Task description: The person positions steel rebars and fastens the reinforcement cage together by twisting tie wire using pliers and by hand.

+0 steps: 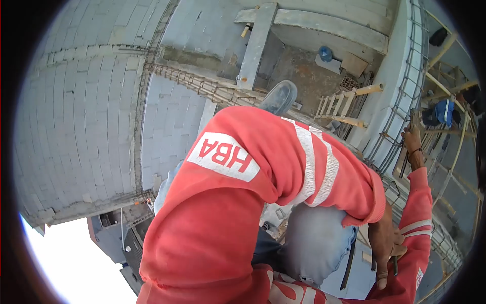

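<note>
My left hand [387, 245] is at the lower right, beyond the red sleeve marked HBA [238, 167], its fingers closed. Short ends of dark rods [395, 266] stick out below the fingers; their full length is hidden. A longer dark bar [348, 266] hangs beside that hand, near my jeans-clad knee [319, 238]. Farther up, my right hand [412, 142] is closed around a greyish-brown piece [415, 120], too small to make out, beside the rebar cage [397, 116]. Just under it, another dark rod [403, 165] points downward.
Grey block walls [81, 116] rise at left. My boot [280, 96] rests high above a floor [298, 71] holding a blue round container [325, 53]. A wooden ladder [347, 104] leans nearby. Bamboo poles [458, 137] and a blue-clothed person [445, 112] are at right.
</note>
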A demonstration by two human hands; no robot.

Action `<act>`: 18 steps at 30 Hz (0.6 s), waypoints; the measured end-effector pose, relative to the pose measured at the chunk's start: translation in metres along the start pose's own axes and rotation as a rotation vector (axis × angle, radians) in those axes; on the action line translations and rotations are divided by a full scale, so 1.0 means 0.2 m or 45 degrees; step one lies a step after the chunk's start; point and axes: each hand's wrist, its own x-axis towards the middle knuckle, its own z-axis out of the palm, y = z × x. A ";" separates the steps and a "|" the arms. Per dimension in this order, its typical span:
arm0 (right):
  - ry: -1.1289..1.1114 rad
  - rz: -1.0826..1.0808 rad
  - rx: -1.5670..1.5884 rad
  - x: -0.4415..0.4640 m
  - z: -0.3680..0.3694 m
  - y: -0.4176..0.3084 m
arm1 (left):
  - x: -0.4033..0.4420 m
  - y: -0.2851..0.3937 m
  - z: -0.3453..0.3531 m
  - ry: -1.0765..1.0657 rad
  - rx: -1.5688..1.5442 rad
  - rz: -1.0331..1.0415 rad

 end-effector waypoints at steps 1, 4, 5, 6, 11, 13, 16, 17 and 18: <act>-0.033 -0.071 -0.203 0.00 -0.01 0.04 | 0.01 0.01 -0.02 -0.124 -0.010 -0.018; 0.052 0.024 -0.441 -0.17 0.02 -0.26 | 0.03 0.03 -0.06 -0.254 0.069 -0.107; 0.054 -0.062 -0.502 -0.17 0.03 -0.22 | 0.05 0.03 -0.06 -0.239 0.106 -0.106; 0.082 -0.125 -0.516 -0.18 0.05 -0.23 | 0.06 0.04 -0.07 -0.301 0.120 -0.078; 0.116 -0.044 -0.432 -0.25 0.07 -0.38 | 0.04 0.06 -0.17 -0.414 0.307 -0.120; 0.180 0.013 -0.392 -0.29 0.05 -0.41 | 0.05 0.07 -0.19 -0.408 0.404 -0.109; 0.286 -0.073 -0.336 -0.34 -0.02 -0.44 | 0.04 0.17 -0.31 -0.665 0.473 -0.160; 0.328 -0.041 -0.119 -0.40 -0.07 -0.52 | 0.02 0.20 -0.35 -0.683 0.428 -0.159; 0.377 -0.020 0.089 -0.47 -0.16 -0.57 | 0.02 0.18 -0.35 -0.694 0.446 -0.113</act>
